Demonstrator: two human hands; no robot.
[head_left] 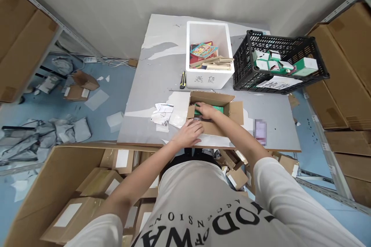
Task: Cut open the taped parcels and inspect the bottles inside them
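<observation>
An opened cardboard box [216,128] stands near the table's front edge with its flaps folded out. Inside it lies a green box [218,109], partly covered by my right hand. My right hand [205,110] reaches into the cardboard box, its fingers curled over the left part of the green box, with the fingertips hidden. At the near left corner, my left hand [189,133] grips the edge of the cardboard box. Left of both hands, a crumpled white packet [161,114] with a printed slip rests on the table.
A white foam bin [209,79] holding books stands at the back, with a yellow-black box cutter [182,80] beside it. To its right is a black crate [243,65] with green-white boxes. A large carton [58,162] of parcels stands at front left. Shelves flank the table [139,100].
</observation>
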